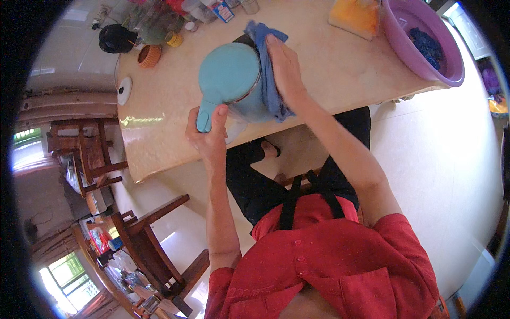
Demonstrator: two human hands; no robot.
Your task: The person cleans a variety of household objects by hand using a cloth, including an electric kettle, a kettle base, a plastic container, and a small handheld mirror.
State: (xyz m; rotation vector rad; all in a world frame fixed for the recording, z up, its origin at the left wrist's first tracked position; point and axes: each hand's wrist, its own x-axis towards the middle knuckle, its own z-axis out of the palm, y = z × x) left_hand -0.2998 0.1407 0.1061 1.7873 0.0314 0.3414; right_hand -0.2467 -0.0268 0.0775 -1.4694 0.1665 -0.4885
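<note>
A teal electric kettle (pixel 229 72) with its lid on is held over the near part of the table, handle toward me. My left hand (pixel 209 133) is closed round the kettle's handle, its thumb along the side. Against the right side of the kettle lies a blue cloth (pixel 267 80), bunched and hanging below the rim. My right hand (pixel 287 72) holds this cloth to the kettle wall, fingers extended along it. The lower kettle body is partly hidden by the lid and cloth.
On the table's right stands a purple basin (pixel 452 74) with a dark blue cloth inside, beside a yellow-orange block-shaped thing (pixel 355 17). Several jars and an orange-brown cup (pixel 149 56) line the far left. A white round disc (pixel 124 91) lies at the left edge. Wooden chairs (pixel 154 250) stand left.
</note>
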